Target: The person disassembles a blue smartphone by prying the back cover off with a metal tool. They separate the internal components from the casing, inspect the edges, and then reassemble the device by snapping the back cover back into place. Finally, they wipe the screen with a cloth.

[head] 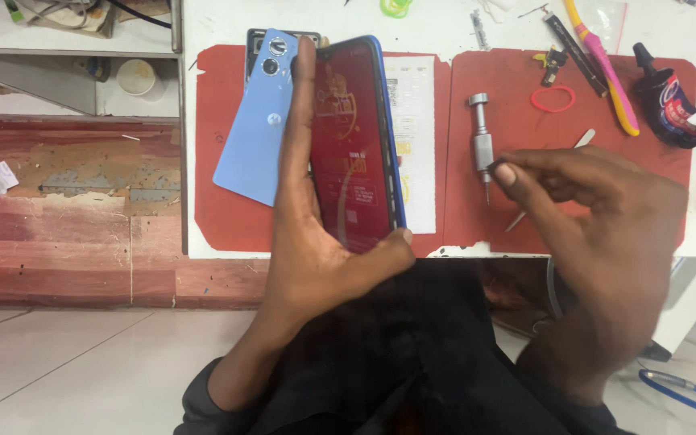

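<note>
- Red work mat (227,217) covers the white bench.
- Left hand (308,234) grips a blue-edged phone (356,145) upright on its edge over the mat, fingers along one side, thumb at the bottom corner.
- Right hand (606,234), blurred, pinches something small and dark at its fingertips, just beside a metal screwdriver (482,145) lying on the mat.
- Light-blue back cover (253,137) lies behind the phone.
</note>
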